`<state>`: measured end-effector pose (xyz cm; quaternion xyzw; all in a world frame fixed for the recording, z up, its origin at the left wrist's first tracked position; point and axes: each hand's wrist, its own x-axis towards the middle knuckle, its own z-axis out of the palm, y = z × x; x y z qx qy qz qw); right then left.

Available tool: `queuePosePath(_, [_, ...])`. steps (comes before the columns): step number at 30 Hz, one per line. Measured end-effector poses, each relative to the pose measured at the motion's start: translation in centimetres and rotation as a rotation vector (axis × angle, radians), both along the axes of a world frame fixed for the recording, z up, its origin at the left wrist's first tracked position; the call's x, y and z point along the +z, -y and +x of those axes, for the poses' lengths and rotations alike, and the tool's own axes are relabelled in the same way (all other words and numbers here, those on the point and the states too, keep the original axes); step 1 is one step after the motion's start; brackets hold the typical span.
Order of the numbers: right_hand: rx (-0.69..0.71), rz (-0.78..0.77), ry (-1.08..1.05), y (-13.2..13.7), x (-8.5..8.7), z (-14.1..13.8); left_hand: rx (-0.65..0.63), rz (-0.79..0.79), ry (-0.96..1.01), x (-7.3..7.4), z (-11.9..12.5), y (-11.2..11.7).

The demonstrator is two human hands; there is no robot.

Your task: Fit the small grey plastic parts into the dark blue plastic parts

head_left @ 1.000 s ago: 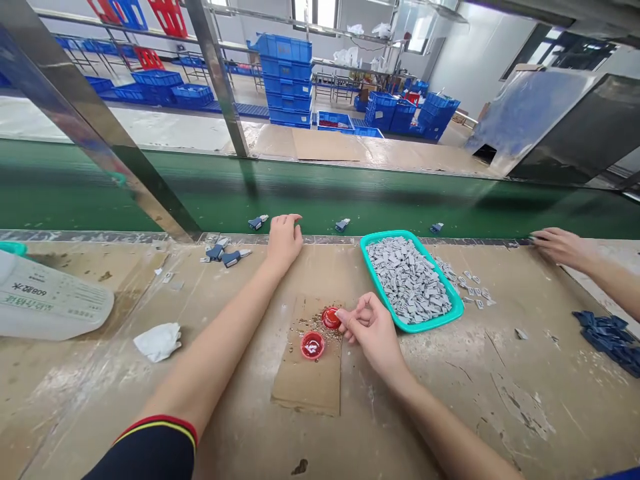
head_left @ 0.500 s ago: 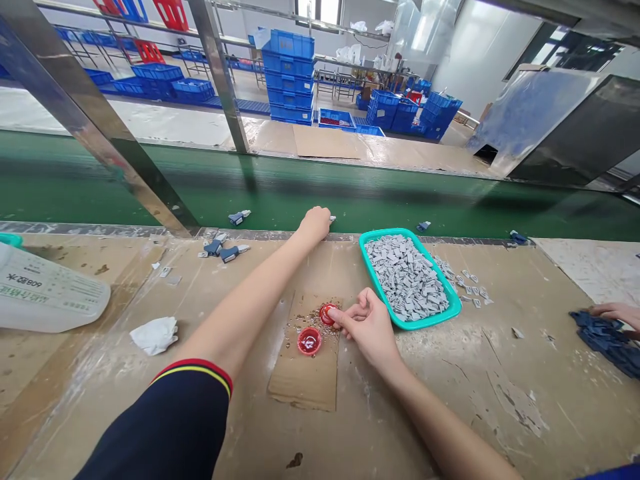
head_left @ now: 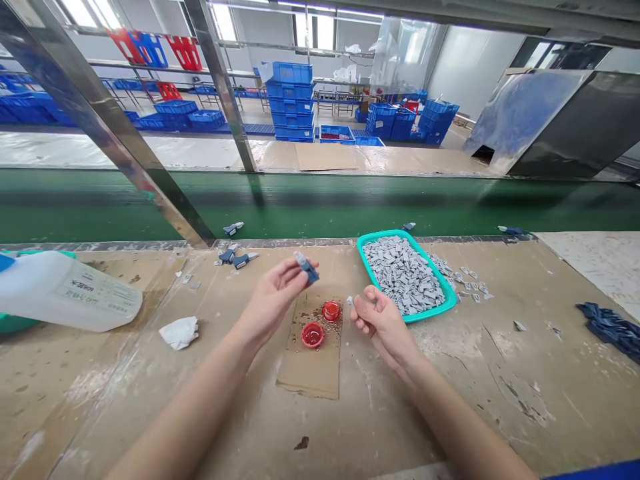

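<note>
My left hand [head_left: 270,293] pinches a small dark-blue part with a pale grey tip [head_left: 309,269], held above the table. To its right, my right hand [head_left: 384,323] grips a tiny light-grey piece [head_left: 351,301] between thumb and fingertips; its exact kind is too small to tell. Below and between both hands, two small red cups [head_left: 313,336] of reddish liquid stand on a wet, spotted cardboard piece [head_left: 310,381]. Close to my right hand is a turquoise tray [head_left: 450,303], filled with small grey plastic pieces [head_left: 407,277].
Loose grey pieces [head_left: 470,287] lie right of the tray. Similar dark-blue parts [head_left: 244,260] rest at the table's far edge and on the green belt [head_left: 300,207]. A white jug [head_left: 95,293] and crumpled tissue [head_left: 179,332] sit left; dark-blue items [head_left: 610,327] lie right.
My left hand has come back from the belt with the dark-blue part. My right hand has moved from the far red cup, slightly right. A co-worker's hand at the right has left view.
</note>
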<state>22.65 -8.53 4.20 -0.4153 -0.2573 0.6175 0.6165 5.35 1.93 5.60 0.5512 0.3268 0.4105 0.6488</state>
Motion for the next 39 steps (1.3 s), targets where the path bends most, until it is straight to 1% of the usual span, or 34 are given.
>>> queuePosePath(3, [-0.003,0.044,0.048,0.4,0.3,0.1,0.049,-0.077,-0.016,0.0,-0.5,3.1])
queuePosePath(5, [0.003,0.076,0.107,0.6,0.5,0.1,0.079,-0.090,-0.045,0.1,-0.2,4.2])
queuePosePath(7, [0.010,0.106,0.157,0.7,0.7,0.0,0.086,-0.095,-0.064,0.2,0.2,4.7])
queuePosePath(13, [0.057,0.112,0.236,0.8,1.0,-0.6,0.136,-0.104,-0.067,0.7,0.7,5.1])
queuePosePath(18, [0.110,0.075,0.287,0.6,0.5,-0.5,0.137,-0.033,-0.129,0.4,0.6,5.8])
queuePosePath(23, [0.223,-0.008,0.346,0.7,0.0,0.0,0.076,0.000,-0.189,-0.7,0.3,6.0])
queuePosePath(26, [0.219,-0.015,0.376,1.0,0.0,-0.3,0.067,-0.033,-0.209,-1.1,0.2,5.8])
queuePosePath(28, [0.194,-0.012,0.392,1.1,0.2,-0.6,0.040,-0.078,-0.205,-1.0,0.3,5.7])
queuePosePath(31, [0.159,0.004,0.405,1.0,0.8,-0.6,-0.053,-0.099,-0.188,-0.3,0.6,5.5])
queuePosePath(33, [0.140,0.028,0.426,0.8,1.2,0.3,-0.100,-0.021,-0.191,0.3,0.7,5.0])
queuePosePath(34, [0.106,0.038,0.466,0.7,1.4,1.1,-0.109,0.065,-0.202,0.6,0.7,4.5])
queuePosePath(35, [0.040,0.042,0.537,0.6,1.5,2.1,-0.108,0.185,-0.220,0.8,0.7,3.8])
queuePosePath(37, [-0.167,0.030,0.778,0.4,1.3,4.6,-0.057,0.485,-0.286,0.9,0.4,1.6])
queuePosePath(38, [-0.288,0.014,0.936,0.3,1.0,5.9,0.000,0.634,-0.330,0.8,0.3,0.2])
queuePosePath(39, [-0.369,-0.008,1.094,0.2,0.6,7.2,0.062,0.760,-0.386,0.5,0.1,-1.6])
